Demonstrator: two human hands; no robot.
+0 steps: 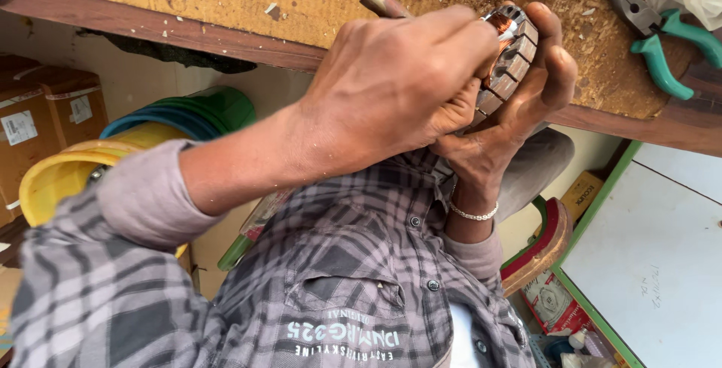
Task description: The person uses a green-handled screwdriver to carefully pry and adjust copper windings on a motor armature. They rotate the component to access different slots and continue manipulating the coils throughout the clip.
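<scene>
A: While we look down past our checked shirt (331,293), we see both hands raised in front of the worktop (316,0) edge. Where is the motor core?

B: We have the motor core (510,56), a slotted metal cylinder with copper windings, cupped in our right hand (519,112). The right grip is wrapped around its lower and far side, fingers curled over the top.

A: Which way does it point?

B: We read its long axis as running from lower left to upper right, tilted, with the slotted side wall facing us. The shaft ends are hidden by our hands, so we cannot tell which end leads.

A: And our left hand?

B: Our left hand (398,82) is closed tight around a tool handle (380,1), whose blunt end sticks out up and left over the worktop. Its knuckles press right against the core; the working tip is hidden between hand and core.

A: Any containers?

B: Below the worktop we see stacked plastic buckets (150,139) lying on their side, yellow, blue and green nested one in another; what the innermost holds we cannot tell. Cardboard boxes (45,112) stand at the left, closed.

A: On the worktop?

B: Green-handled pliers (658,33) lie at the right, well apart from our hands, amid dust and chips.
</scene>
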